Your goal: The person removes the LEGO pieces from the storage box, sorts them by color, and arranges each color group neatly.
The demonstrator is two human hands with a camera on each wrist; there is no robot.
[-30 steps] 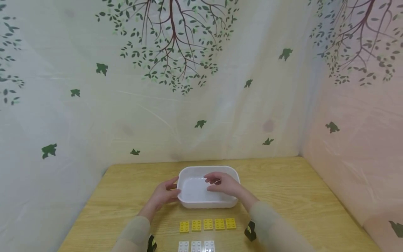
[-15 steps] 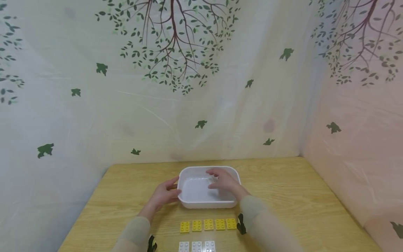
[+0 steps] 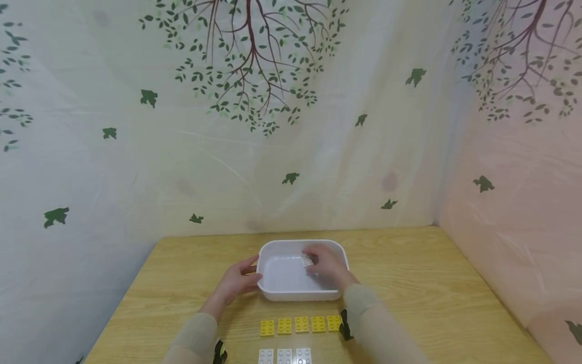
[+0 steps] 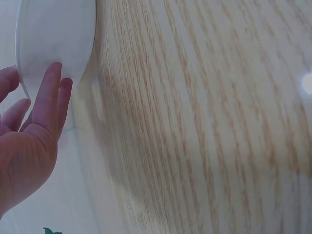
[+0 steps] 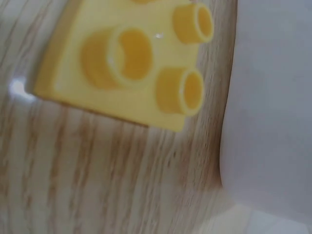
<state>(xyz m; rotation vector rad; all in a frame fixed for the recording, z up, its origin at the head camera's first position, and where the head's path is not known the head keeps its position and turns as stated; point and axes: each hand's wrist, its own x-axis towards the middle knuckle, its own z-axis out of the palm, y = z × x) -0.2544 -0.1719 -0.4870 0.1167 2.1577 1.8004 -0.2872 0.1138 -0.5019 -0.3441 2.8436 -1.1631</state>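
Observation:
A white plastic tub (image 3: 301,296) stands on the wooden table. My left hand (image 3: 237,278) is at its left end, thumb and fingers spread by the rim. In the left wrist view, the fairly straight fingers (image 4: 48,95) touch the tub's outer wall (image 4: 61,34). Inside the tub, my right hand (image 3: 328,263) pinches a small white toy brick (image 3: 306,260), partly covered by the fingers. The right wrist view does not show the hand; a yellow brick (image 5: 63,73) fills its upper left, beside the tub's wall (image 5: 273,107).
Several yellow studded bricks (image 3: 301,324) form a row in front of the tub, the rightmost beside my right wrist strap (image 3: 346,324). Nearer me lies a row of white bricks (image 3: 284,356), cut off by the frame's bottom edge. A leaf-patterned curtain (image 3: 227,167) hangs behind the table.
My right hand has moved slightly right and lower inside the tub. The white brick between its fingers now shows more clearly. My left hand stays at the tub's end.

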